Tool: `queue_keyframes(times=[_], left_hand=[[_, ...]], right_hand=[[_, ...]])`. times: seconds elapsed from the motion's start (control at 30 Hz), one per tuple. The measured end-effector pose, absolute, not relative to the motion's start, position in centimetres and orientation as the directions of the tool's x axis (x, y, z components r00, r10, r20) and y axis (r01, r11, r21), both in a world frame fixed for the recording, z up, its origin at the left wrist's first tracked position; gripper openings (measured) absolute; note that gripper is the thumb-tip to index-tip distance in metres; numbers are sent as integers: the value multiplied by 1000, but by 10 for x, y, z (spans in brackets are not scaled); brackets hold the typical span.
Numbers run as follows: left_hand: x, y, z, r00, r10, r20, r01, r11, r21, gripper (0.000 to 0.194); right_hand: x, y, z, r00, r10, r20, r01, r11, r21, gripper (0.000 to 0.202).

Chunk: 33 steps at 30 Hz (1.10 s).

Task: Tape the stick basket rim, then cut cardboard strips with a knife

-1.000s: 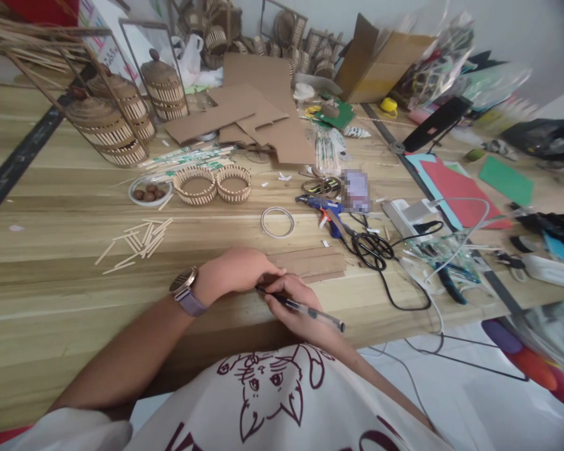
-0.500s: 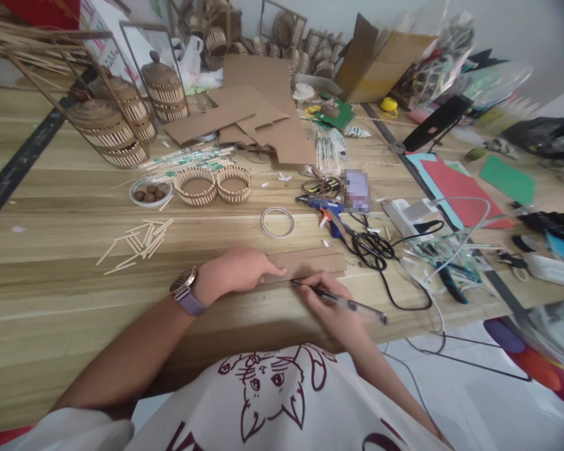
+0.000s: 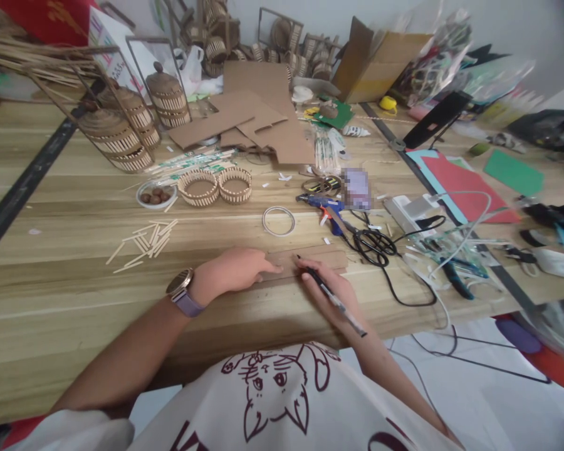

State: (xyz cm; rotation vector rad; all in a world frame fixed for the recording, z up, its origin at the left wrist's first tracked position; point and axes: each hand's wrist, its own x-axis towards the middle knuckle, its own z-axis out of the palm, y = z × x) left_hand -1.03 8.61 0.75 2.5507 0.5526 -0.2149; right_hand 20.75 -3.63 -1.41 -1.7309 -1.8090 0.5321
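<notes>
A narrow brown cardboard strip (image 3: 326, 259) lies flat near the table's front edge. My left hand (image 3: 232, 272) holds down its left part, the thumb stretched along the surface and the other fingers mostly hidden. In my right hand (image 3: 331, 282) a dark-tipped pen with a clear barrel (image 3: 337, 304) is pinched. The pen's tip is over the middle of the strip; whether it touches I cannot tell. A thin pale ring (image 3: 279, 221) lies just beyond the strip. Right of the ring is a blue glue gun (image 3: 326, 207).
Short wooden sticks (image 3: 145, 244) lie to the left. Behind them stand a bowl of brown nuts (image 3: 156, 196) and two small stick baskets (image 3: 198, 188). Cardboard sheets (image 3: 258, 81) and lidded baskets (image 3: 167, 94) are farther back. A coiled black cord (image 3: 376, 245) and power strip (image 3: 407, 216) occupy the right.
My right hand has moved the pen tip away from the strip's near edge, up over its middle, and the pen now slants more steeply. My left hand stays on the strip.
</notes>
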Motion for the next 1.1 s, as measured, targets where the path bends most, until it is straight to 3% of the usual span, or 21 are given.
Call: queue_keyframes(times=[0.1,0.5,0.77,1.1], left_hand=[[-23,83,17,851,382,-359,503,-788,355,53],[-45,85,20,823,401,-402,545,-755,364,54],[-46,88,15,879,371,-299,472,-768,434,51],[-44,87,18,884,365,-292,464,-768,442,49]], right_hand=[[211,-36,-16,32,996,89,756,34,-654,28],[195,-37,-6,74,990,116,734,25,-679,25],[142,-23,-6,-317,891,326,517,451,-728,16],[124,-16,-15,-334,907,256,473,396,-787,18]])
